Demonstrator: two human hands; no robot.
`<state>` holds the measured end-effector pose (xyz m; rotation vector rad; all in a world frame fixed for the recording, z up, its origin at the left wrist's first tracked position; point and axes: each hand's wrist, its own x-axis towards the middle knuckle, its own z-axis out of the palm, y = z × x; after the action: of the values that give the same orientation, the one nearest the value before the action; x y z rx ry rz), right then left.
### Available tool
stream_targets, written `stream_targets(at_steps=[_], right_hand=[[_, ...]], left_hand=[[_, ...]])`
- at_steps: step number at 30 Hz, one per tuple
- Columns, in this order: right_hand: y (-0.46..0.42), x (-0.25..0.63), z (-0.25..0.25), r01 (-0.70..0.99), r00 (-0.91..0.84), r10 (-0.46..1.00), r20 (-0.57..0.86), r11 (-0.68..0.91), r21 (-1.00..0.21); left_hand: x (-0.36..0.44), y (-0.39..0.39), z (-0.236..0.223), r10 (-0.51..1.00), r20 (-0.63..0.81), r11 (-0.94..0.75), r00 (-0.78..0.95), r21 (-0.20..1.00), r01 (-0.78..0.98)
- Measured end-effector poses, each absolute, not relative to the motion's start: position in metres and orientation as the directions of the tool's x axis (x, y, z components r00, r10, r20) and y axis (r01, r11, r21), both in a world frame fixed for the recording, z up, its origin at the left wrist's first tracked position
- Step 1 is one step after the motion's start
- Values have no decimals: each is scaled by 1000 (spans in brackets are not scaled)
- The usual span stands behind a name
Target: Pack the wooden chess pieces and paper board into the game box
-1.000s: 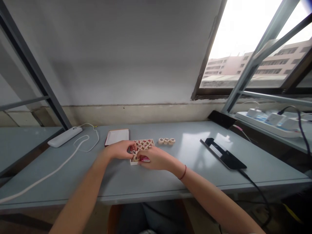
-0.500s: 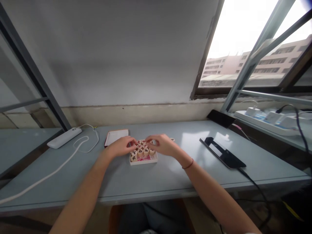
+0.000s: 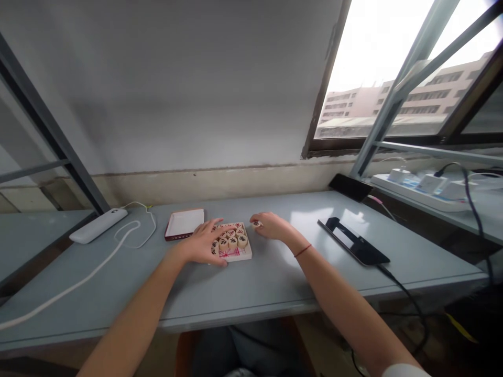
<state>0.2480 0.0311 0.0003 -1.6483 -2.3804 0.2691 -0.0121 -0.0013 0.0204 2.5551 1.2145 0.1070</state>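
Observation:
A shallow white box on the desk holds several round Chinese chess pieces with black and red characters. Its front strip shows pink lines and no pieces. My left hand is spread over the left side of the box, fingers apart, hiding some of the pieces. To the right of the box, my right hand is closed on a single chess piece, held between thumb and fingers close to the desk top.
Left of the box lies an open box lid. A white power strip with a cable sits farther left. On the right are a black tablet-like device on a cable and a dark flat object by the wall.
My right hand has moved from the box to the loose piece at its right and closed on it. My left hand has opened and spread over the box's left side.

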Motion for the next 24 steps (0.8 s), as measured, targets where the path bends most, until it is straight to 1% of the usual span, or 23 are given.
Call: stream_targets(at_steps=[3,5,8,10,12,13,16,17,19,22,24], right_hand=[[32,247,1,899,-312,943,116,333,-284],[29,245,5,890,-278,944,178,322,-322],[21,237,14,793,-264,920,290,378,-478],[13,228,18,676,-274,909,313,414,-610],[6,216,19,544,-307,906,290,417,-728],[3,211,19,480,-332,904,268,407,-778],[-2,201,17,335,-396,896,199,343,-878],[-2,201,17,318,-408,896,178,322,-892],[-1,203,16,346,-395,903,166,313,-884],[2,210,17,473,-301,924,237,360,-804],[3,214,18,530,-250,927,282,374,-761]], left_hand=[[-8,-2,18,783,-65,-577,619,295,762],[-5,-1,16,791,-39,-575,611,294,764],[0,0,17,800,108,-593,590,287,752],[3,2,19,790,237,-614,566,285,736],[5,3,23,760,332,-646,558,301,701],[6,2,25,745,358,-664,563,317,677],[8,0,29,729,370,-684,575,379,623],[9,-1,30,732,363,-681,576,398,614],[9,-3,31,742,341,-669,577,423,611],[10,-4,30,753,272,-652,599,426,627],[9,-3,28,739,222,-665,636,391,636]])
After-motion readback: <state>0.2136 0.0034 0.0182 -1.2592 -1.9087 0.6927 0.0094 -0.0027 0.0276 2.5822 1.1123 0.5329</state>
